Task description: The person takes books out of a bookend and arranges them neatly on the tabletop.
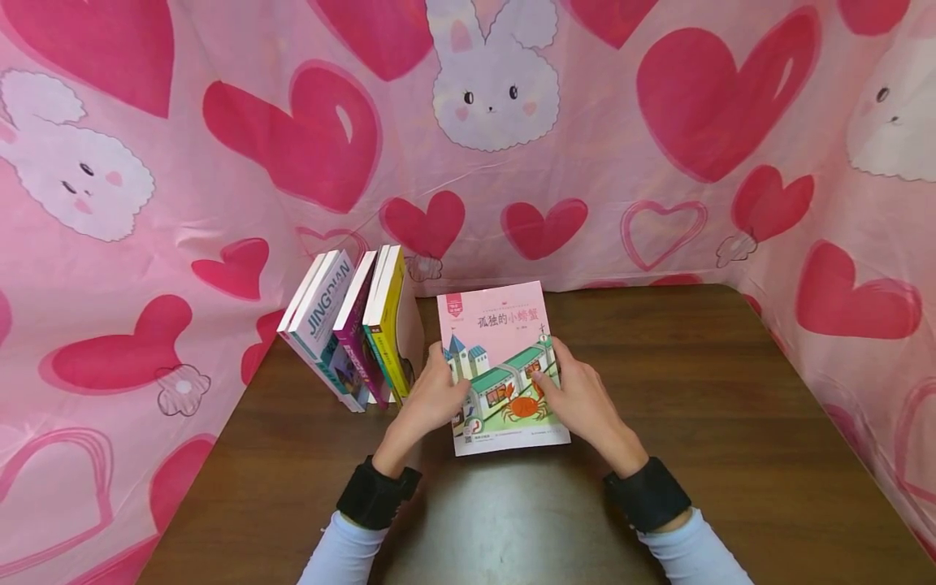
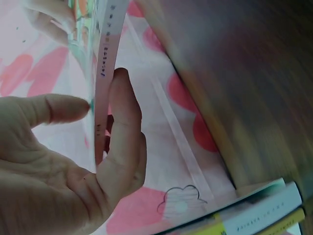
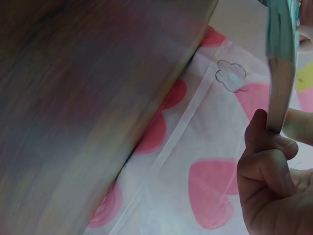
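Both hands hold one thin pink picture book (image 1: 504, 357), its cover with a red crab and a green-roofed train turned up toward the head camera. My left hand (image 1: 439, 390) grips its left edge, thumb on the cover. In the left wrist view the fingers (image 2: 128, 122) curl behind the spine (image 2: 102, 68). On the opposite edge, my right hand (image 1: 585, 398) pinches the book, thumb over the cover beside the crab. The right wrist view shows curled fingers (image 3: 266, 171) under the page edge (image 3: 281, 88).
Left of the held book, several books stand upright in a leaning row, among them a white one (image 1: 322, 325), a purple one (image 1: 354, 349) and a yellow one (image 1: 395, 333). The brown wooden table (image 1: 702, 390) meets a pink heart-and-rabbit cloth (image 1: 600, 146) at the back and sides.
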